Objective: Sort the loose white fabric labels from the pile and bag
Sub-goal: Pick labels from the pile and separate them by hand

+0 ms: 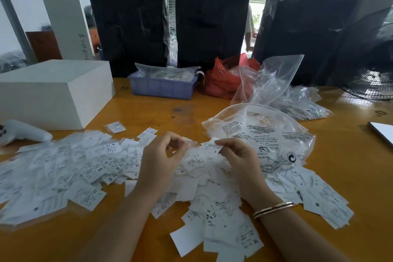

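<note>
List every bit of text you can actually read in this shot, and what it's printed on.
"XS": label in the left pile.
"XL": label beside the left hand.
"S": label pinched by the right hand.
"M": label at the right edge.
"L": label near the left forearm.
"SUFFOCA...": clear bag, partly readable; its fine print is too small.
Handwriting on the white post: unreadable.

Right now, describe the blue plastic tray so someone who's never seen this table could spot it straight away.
Start at the white box on the left of the orange table and look right, in front of the tall black bundles. The blue plastic tray sits there, beside a red bag. It is the only rigid, ribbed-sided container, and it holds clear packets of labels.
</note>
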